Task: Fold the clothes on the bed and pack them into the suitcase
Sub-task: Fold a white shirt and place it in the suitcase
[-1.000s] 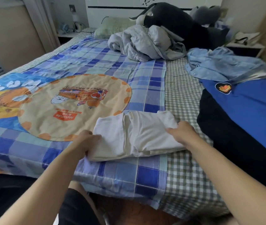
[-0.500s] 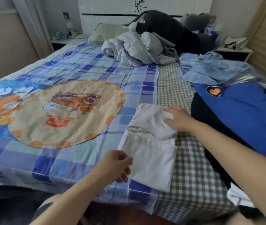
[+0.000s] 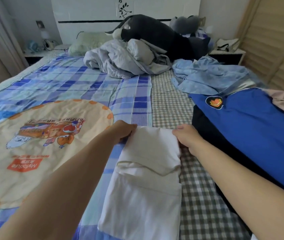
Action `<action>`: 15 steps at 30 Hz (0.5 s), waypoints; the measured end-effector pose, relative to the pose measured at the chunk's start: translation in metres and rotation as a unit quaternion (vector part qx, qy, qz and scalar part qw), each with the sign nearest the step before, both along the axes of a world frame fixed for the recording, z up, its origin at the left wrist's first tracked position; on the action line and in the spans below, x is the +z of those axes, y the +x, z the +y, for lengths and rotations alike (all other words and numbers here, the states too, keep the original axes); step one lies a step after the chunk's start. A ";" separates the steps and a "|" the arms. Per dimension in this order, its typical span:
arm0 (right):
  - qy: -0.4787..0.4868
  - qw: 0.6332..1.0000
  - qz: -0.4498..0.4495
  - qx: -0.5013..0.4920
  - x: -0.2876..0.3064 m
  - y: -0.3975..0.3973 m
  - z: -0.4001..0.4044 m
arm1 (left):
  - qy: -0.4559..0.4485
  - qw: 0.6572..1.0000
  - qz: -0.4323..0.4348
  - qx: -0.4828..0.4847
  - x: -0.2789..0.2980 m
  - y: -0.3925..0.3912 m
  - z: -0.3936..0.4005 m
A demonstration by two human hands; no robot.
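Folding is under way on the bed (image 3: 85, 87): the white garment (image 3: 146, 187), soft creased cotton in a long rectangle, lies by the near edge. Left hand (image 3: 123, 130) and right hand (image 3: 188, 137) pinch its far corners; next, probably halve it toward the near edge.

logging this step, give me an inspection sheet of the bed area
surface: bed with blue plaid quilt over checked sheet
job's things: white garment part folded at near edge; blue shirt, dark garment, light blue shirt unfolded at right; suitcase not seen
clutter: grey duvet, plush toys, pillow
grippers: left hand and right hand grip the white garment's far corners
cables: nothing seen clearly
surroundings: headboard, nightstands, bag
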State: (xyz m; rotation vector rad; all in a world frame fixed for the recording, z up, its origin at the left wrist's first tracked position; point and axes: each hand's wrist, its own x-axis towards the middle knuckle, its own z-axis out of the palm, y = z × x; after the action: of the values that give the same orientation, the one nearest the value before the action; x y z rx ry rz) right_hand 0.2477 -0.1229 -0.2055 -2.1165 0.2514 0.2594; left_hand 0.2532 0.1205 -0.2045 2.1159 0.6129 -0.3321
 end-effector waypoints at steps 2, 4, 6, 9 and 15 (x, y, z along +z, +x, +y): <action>0.013 1.000 -0.003 0.017 -0.006 0.009 -0.001 | 0.019 0.999 0.014 -0.036 0.000 0.013 -0.001; 0.030 0.999 -0.009 0.020 -0.014 0.019 -0.005 | 0.030 0.998 0.020 -0.060 -0.002 0.026 0.001; 0.056 0.997 -0.051 -0.029 -0.019 0.029 -0.005 | 0.015 0.999 -0.003 -0.045 -0.007 0.038 0.002; 0.044 0.992 -0.093 -0.067 -0.026 0.038 -0.004 | 0.038 0.997 -0.056 -0.044 -0.009 0.037 -0.005; -0.051 0.989 -0.130 -0.039 -0.023 0.007 -0.009 | 0.065 0.994 -0.060 -0.069 -0.007 -0.001 -0.002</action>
State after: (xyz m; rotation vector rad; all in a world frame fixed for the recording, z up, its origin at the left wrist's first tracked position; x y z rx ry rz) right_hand 0.2547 -0.1316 -0.2288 -2.2083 0.1947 -0.0777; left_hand 0.2518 0.1186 -0.2114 2.2897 0.4293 -0.2434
